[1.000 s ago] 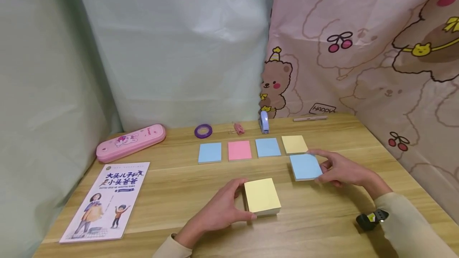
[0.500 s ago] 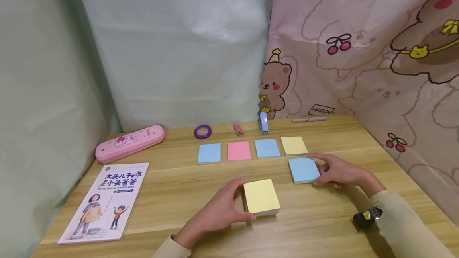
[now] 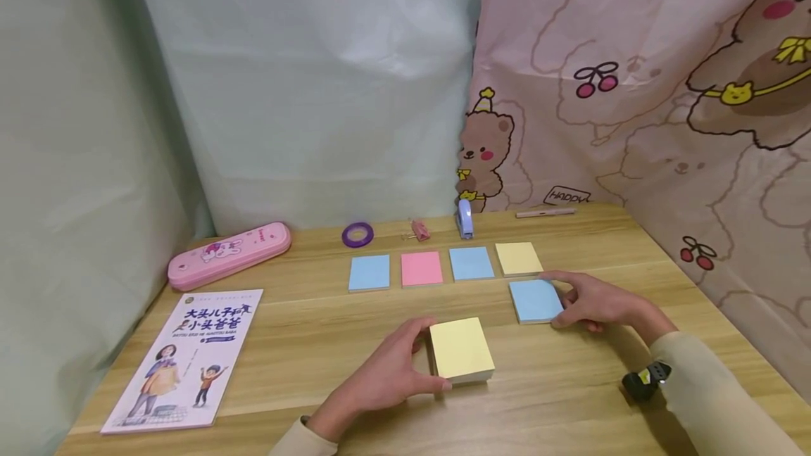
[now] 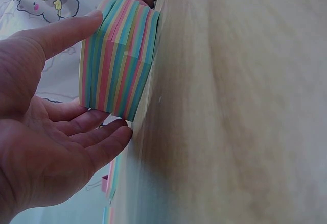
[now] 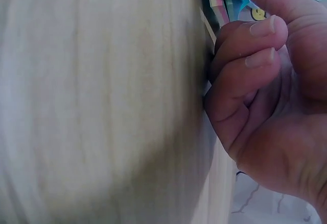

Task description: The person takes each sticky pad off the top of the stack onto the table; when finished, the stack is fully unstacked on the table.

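Note:
My left hand grips a thick stack of sticky notes with a yellow top, thumb and fingers on its sides. In the left wrist view the stack shows pink, yellow and blue-green stripes along its edges. My right hand pinches a blue sticky note pad by its right side, low at the table, in front of a yellow pad. Its other fingers are curled under, as the right wrist view shows. Left of the yellow pad, a blue pad, a pink pad and another blue pad lie in a row.
Behind the row are a purple tape roll, a pink binder clip, a lilac stapler and a thin pen-like stick. A pink pencil case and a booklet lie on the left. Curtains back the wooden table.
My right hand has lowered the blue pad slightly to the table in front of the yellow pad, and still pinches it. The left hand keeps its grip on the stack without moving.

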Tool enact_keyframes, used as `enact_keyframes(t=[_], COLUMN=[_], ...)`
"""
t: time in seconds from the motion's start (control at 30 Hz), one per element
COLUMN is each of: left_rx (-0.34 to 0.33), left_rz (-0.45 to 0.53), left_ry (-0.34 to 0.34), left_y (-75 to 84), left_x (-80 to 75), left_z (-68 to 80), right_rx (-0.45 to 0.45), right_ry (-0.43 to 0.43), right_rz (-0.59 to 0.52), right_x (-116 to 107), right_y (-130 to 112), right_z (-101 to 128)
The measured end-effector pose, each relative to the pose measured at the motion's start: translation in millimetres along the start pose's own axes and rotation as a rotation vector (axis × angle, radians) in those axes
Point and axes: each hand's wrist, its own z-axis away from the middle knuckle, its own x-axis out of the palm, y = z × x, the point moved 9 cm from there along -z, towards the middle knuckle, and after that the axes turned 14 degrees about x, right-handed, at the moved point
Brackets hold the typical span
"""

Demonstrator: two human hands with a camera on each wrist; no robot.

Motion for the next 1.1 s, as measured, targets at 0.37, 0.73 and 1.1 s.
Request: enact_keyframes(t=[0.37, 0.73, 1.1], left_rx=[-0.001, -0.001, -0.007], left_rz=[0.009, 0.019, 0.012], left_ry=[0.004, 0.003, 0.002], left_y=[0.1, 0.6, -0.9], left_x=[0.7, 0.2, 0.0], left_z=[1.0, 0.9, 0.6], right_rx=[0.006, 0.012, -0.008], right_ry=[-0.01, -0.003, 0.008], right_rz=[0.011, 0.023, 0.053], right_x=[1.7, 1.2, -1.4], right_y=[-1.0, -2.2, -8.6], right_z=[-2.0, -1.7, 4.2])
